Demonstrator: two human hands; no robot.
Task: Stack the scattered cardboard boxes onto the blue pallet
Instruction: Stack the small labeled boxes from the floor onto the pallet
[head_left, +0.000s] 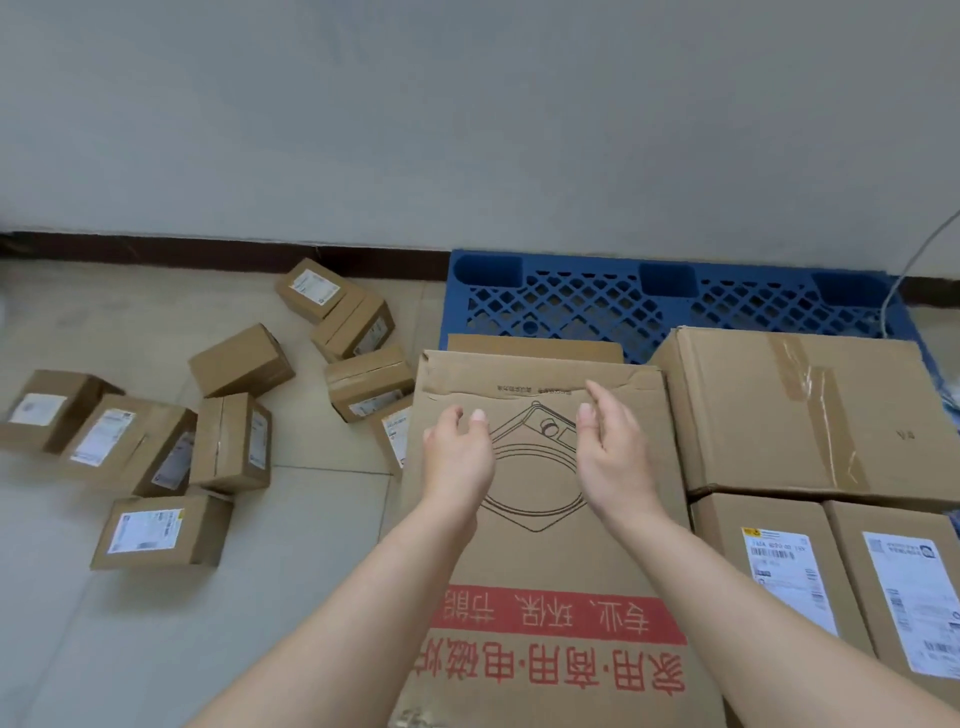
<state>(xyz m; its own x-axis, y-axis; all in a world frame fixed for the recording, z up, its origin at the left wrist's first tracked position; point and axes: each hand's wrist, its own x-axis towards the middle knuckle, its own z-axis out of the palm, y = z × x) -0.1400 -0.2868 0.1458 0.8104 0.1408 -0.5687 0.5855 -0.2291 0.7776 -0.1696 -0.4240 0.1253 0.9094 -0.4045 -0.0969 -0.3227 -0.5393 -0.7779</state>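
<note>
Blue plastic lattice pallet (571, 301), upper right: large brown cardboard boxes (779, 405) loaded. Small labelled cardboard cartons (231, 441), left floor (roughly ten): outstanding. My left hand (457, 452), right hand (613, 452): fingers loosely curled, empty.

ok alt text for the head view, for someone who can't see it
A person's empty left hand and right hand, fingers loosely curled, reach over a large printed brown cardboard box, with a blue plastic lattice pallet behind it. Small brown cardboard boxes lie scattered on the tiled floor at left; larger cardboard boxes sit at right.
</note>
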